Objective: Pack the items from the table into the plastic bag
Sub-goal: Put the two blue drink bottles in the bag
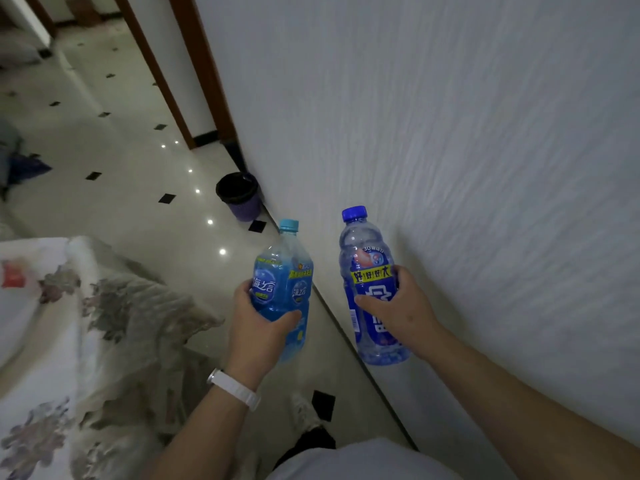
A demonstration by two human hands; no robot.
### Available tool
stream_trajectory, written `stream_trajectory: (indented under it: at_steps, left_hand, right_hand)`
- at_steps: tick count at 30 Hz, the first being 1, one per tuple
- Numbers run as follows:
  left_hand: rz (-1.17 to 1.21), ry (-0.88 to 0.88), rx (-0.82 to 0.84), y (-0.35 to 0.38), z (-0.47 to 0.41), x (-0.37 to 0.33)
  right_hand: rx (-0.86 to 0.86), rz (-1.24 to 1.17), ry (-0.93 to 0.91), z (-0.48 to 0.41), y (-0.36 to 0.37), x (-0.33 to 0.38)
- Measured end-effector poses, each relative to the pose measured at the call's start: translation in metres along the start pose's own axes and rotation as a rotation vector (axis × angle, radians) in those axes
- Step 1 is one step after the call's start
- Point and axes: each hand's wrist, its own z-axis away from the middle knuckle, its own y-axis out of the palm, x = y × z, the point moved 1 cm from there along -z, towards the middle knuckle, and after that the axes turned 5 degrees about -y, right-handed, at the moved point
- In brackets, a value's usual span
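My left hand [258, 323] grips a light-blue drink bottle [282, 278] with a turquoise cap, held upright above the floor. My right hand [398, 310] grips a clear bottle [367, 268] with a dark blue cap and a blue label, also upright, close to the white wall. The two bottles are side by side and apart. No plastic bag is in view. The table [52, 341], under a floral cloth, is at the lower left.
A textured white wall [450, 133] fills the right side. A dark bin [239, 195] stands on the tiled floor by the wall's base. A red object [14, 275] lies on the tablecloth at the left edge. Door frames stand at the back.
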Motion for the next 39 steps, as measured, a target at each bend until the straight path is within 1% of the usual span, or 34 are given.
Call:
stream_trajectory:
  at_steps: [3, 7, 12, 18, 24, 29, 33, 36, 39]
  left_hand:
    - [0.023, 0.014, -0.012, -0.022, -0.060, -0.012]
    - [0.062, 0.074, -0.052, -0.058, -0.128, -0.032]
    - [0.133, 0.055, -0.137, -0.103, -0.171, -0.034]
    - [0.204, -0.010, -0.282, -0.157, -0.209, -0.020]
    - [0.260, -0.063, -0.457, -0.197, -0.253, -0.013]
    - [0.227, -0.081, -0.593, -0.216, -0.319, -0.021]
    - [0.194, -0.115, -0.654, -0.230, -0.381, -0.038]
    - [0.153, -0.136, -0.677, -0.239, -0.428, -0.050]
    - [0.192, -0.138, -0.736, -0.251, -0.462, -0.058]
  right_hand:
    - [0.025, 0.022, -0.025, -0.045, 0.037, 0.032]
    - [0.042, 0.066, -0.076, -0.096, 0.085, 0.070]
    - [0.116, 0.084, -0.101, -0.134, 0.136, 0.101]
    - [0.273, 0.111, -0.161, -0.189, 0.209, 0.141]
    - [0.474, 0.125, -0.204, -0.246, 0.285, 0.171]
    - [0.595, 0.125, -0.207, -0.315, 0.349, 0.191]
    - [0.667, 0.107, -0.212, -0.378, 0.389, 0.219]
    - [0.743, 0.128, -0.252, -0.422, 0.417, 0.242]
    - [0.801, 0.124, -0.275, -0.455, 0.449, 0.264]
